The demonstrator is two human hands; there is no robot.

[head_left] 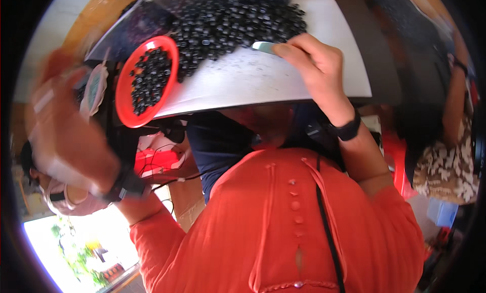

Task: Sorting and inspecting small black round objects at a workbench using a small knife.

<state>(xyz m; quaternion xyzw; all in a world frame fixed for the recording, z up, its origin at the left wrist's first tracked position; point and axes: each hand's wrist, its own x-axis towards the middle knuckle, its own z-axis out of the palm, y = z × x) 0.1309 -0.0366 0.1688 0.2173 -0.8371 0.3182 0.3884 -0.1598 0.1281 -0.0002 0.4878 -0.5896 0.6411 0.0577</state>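
Note:
My right hand [319,65] is over the white tabletop [238,83]. Its thumb and fingers pinch a small pale green-grey strip [263,47] with a rounded end, whose kind I cannot make out. The strip's tip is beside a large spread of small shiny black pieces [223,29]. My left hand [71,131] is raised at the left, smeared by motion, so its fingers and anything in them cannot be read. Between the hands, a red oval dish [121,103] holds more of the black pieces and stands tilted at the table's edge.
A pale scalloped dish [93,90] is left of the red one. Other people are close by at both sides; one's arm [455,90] shows at the right. A red plastic stool [397,161] and cables [172,179] are below table height.

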